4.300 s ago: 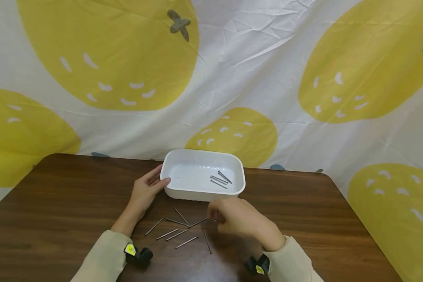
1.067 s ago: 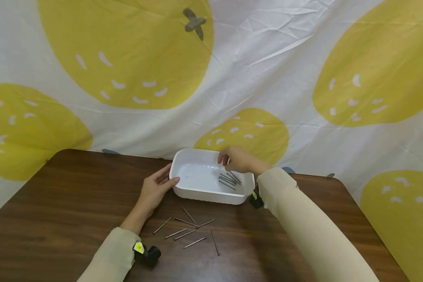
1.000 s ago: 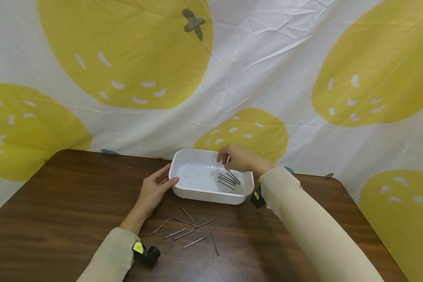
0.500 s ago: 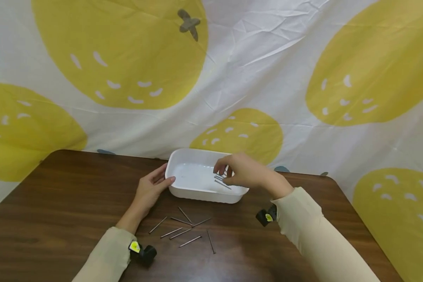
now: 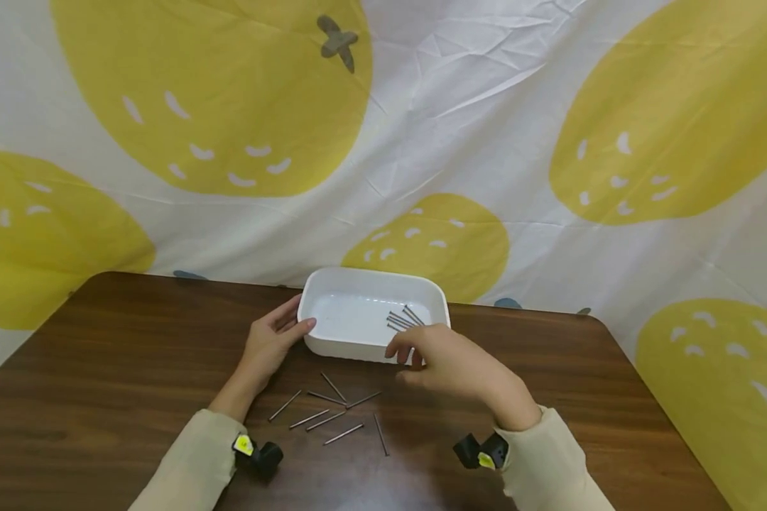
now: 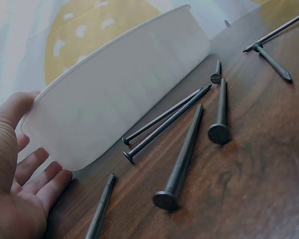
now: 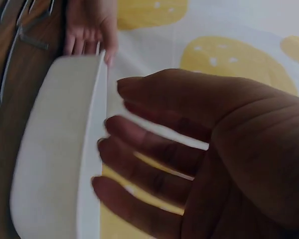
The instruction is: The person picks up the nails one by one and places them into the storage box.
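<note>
My left hand [image 5: 268, 348] grips the left end of a white plastic tray [image 5: 345, 350], thumb over the rim and fingers against the outer wall. Several steel nails [image 5: 401, 321] lie together in the tray's right half. My right hand [image 5: 457, 362] hovers at the tray's front right edge and hides that corner in the head view. Its fingers are loosely bent and apart, with nothing between them, as the right wrist view shows. Several loose nails [image 5: 325, 421] are scattered on the table in front of the tray; flat heads and pointed tips show on these nails [image 6: 182, 159] in the left wrist view.
The dark wooden table [image 5: 134, 362] runs back to a hanging white cloth [image 5: 454, 142] printed with yellow fruit. A black camera [image 5: 262, 458] sits on the left wrist, another black camera [image 5: 479, 452] on the right.
My right hand went from the table to over the tray, then drew back to its front edge. More nails lie in the tray than at first. The left hand keeps its hold.
</note>
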The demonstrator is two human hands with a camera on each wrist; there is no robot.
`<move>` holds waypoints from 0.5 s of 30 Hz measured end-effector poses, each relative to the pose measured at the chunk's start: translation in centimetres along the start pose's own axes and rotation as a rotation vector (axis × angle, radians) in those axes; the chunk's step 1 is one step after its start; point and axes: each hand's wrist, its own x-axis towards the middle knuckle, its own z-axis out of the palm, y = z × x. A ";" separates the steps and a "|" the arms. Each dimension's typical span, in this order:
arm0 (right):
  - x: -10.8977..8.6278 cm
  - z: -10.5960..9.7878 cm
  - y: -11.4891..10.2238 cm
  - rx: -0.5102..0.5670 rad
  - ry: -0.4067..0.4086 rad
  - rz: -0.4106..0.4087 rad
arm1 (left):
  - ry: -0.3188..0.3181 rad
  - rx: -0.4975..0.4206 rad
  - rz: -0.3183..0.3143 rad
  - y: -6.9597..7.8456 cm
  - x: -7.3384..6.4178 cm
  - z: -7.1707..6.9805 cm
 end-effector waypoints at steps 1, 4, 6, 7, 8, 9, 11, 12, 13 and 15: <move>-0.3 0.4 -0.2 0.006 0.003 0.011 | 0.000 0.000 0.000 0.0 0.1 0.0; -0.7 1.6 -0.5 0.002 0.017 0.024 | 0.000 0.001 0.003 0.0 0.2 0.1; -0.8 2.4 -0.6 -0.015 0.007 0.056 | 0.007 0.002 0.004 0.0 0.3 0.0; -0.8 2.8 -0.6 -0.026 -0.005 0.076 | 0.011 0.004 -0.001 0.0 0.3 -0.1; -0.7 3.2 -0.7 -0.037 -0.019 0.097 | 0.014 0.006 -0.006 0.0 0.2 -0.1; -0.7 3.5 -0.7 -0.047 -0.036 0.117 | 0.018 0.008 -0.011 -0.1 0.1 -0.1; -0.6 4.2 -0.8 -0.070 -0.072 0.162 | 0.020 0.011 -0.022 -0.1 0.0 -0.1; -0.6 4.4 -0.9 -0.073 -0.085 0.173 | 0.018 0.014 -0.025 -0.1 -0.1 -0.1; -0.6 4.5 -1.0 -0.079 -0.091 0.182 | 0.017 0.014 -0.025 0.0 -0.2 -0.1; -0.5 4.8 -1.2 -0.091 -0.101 0.188 | 0.018 0.012 -0.019 0.1 -0.2 0.0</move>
